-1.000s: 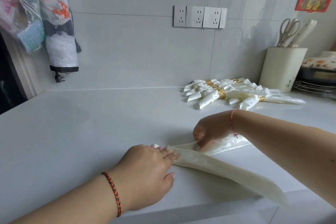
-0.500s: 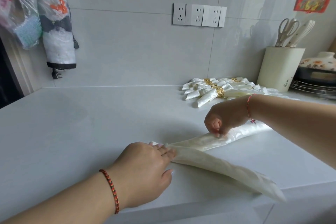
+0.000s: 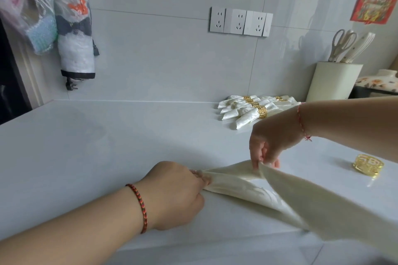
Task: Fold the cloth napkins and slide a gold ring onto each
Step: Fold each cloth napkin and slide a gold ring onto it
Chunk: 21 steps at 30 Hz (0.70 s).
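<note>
A cream cloth napkin (image 3: 254,187) lies stretched across the front of the white counter (image 3: 107,157), its right part hanging past the counter's front edge. My left hand (image 3: 178,191) pinches the napkin's left tip against the counter. My right hand (image 3: 269,142) pinches an upper fold of the napkin and holds it lifted a little. A loose gold ring (image 3: 368,164) sits on the counter to the right, apart from both hands. Several folded napkins with gold rings (image 3: 252,112) lie in a pile near the back wall.
A cream utensil holder (image 3: 332,82) with scissors and knives stands at the back right, beside a floral-lidded pot (image 3: 381,80). Plastic bags (image 3: 51,19) hang on the left wall. Wall sockets (image 3: 241,21) sit above the counter.
My right hand has moved along the napkin, taken a fold and raised it, opening the cloth. The loose gold ring has come into view. My left hand stays on the tip.
</note>
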Tool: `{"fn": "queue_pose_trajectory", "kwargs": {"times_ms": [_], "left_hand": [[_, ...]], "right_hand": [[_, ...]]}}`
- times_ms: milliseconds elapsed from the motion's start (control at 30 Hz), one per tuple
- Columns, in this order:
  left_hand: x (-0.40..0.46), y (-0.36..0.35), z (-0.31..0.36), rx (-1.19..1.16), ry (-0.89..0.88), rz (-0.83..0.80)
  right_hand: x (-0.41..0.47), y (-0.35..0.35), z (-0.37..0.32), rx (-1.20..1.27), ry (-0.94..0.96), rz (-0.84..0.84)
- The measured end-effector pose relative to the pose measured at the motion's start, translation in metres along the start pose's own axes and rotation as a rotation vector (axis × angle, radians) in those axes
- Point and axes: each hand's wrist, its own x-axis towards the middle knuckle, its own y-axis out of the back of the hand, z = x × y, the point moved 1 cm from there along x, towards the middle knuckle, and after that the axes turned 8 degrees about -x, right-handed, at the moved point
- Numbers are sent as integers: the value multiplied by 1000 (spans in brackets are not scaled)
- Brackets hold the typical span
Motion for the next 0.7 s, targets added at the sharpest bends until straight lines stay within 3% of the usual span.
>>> {"fn": "queue_pose_trajectory", "kwargs": {"times_ms": [133, 333, 533, 700], "left_hand": [[8, 17, -5, 56, -38, -87], [21, 37, -14, -39, -54, -225], [30, 36, -18, -292, 90, -111], [44, 32, -20, -330, 113, -14]], "right_hand": [[3, -8, -11, -188, 49, 136], [17, -25, -22, 41, 63, 287], [32, -45, -23, 156, 22, 411], [40, -51, -21, 184, 25, 433]]}}
